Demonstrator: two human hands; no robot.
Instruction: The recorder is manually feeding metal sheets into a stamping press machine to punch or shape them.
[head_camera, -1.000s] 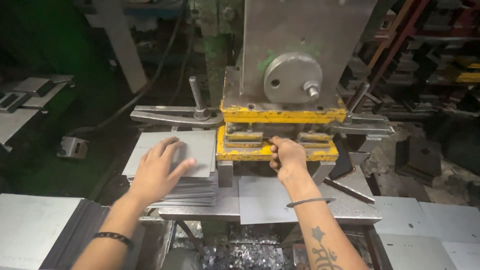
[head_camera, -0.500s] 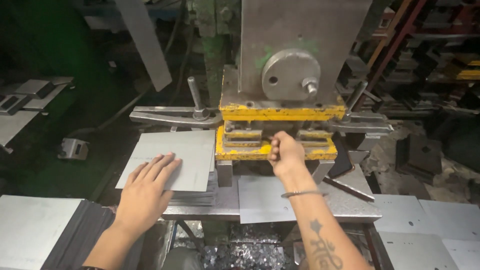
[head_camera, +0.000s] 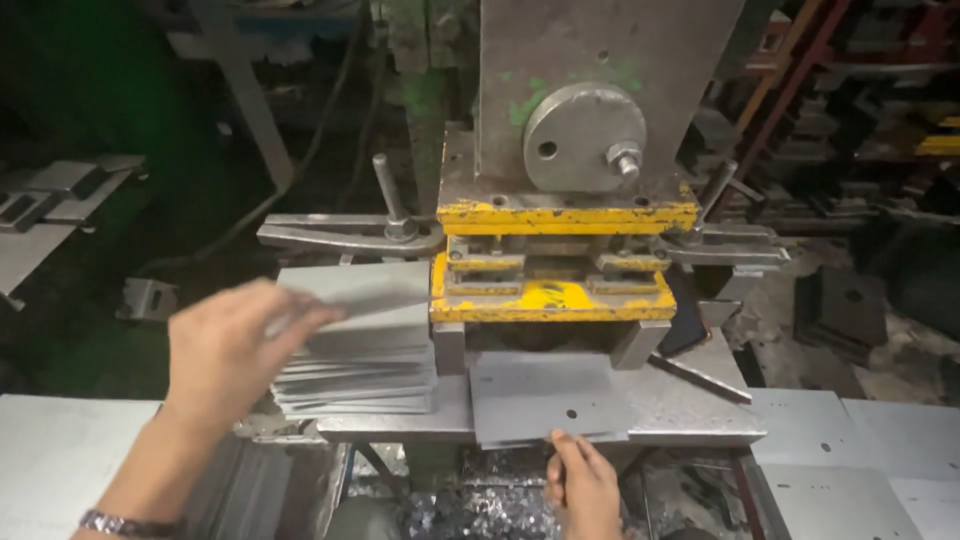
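On the left, the left hand (head_camera: 225, 350) was on top of the pile of grey metal sheets (head_camera: 365, 365). Its fingers (head_camera: 300, 318) were curled on the top sheet (head_camera: 355, 290), which was lifted a little off the pile. The hand was blurry, so how tight it held was hard to tell. The pile sat on the left end of the bench (head_camera: 690, 415), just beside the big press (head_camera: 565, 190).

The pile looked a bit messy, with edges sticking out. If the top sheet dragged on the others, some could slide off and fall. The edges looked thin, and a bare hand could get cut.

In the middle, the yellow part of the press (head_camera: 555, 298) hung over a dark gap. If fingers went in there when the press came down, they could get badly hurt.

Just below it, a flat sheet with a small hole (head_camera: 545, 400) lay on the bench, poking out over the front edge. The right hand (head_camera: 585, 490) had its fingers on that near edge, pinching or touching it; I could not tell which. If it slipped, the sheet could tip and drop into the shiny scraps (head_camera: 470, 515) below.

On the right, more flat sheets (head_camera: 850, 450) lay by themselves.
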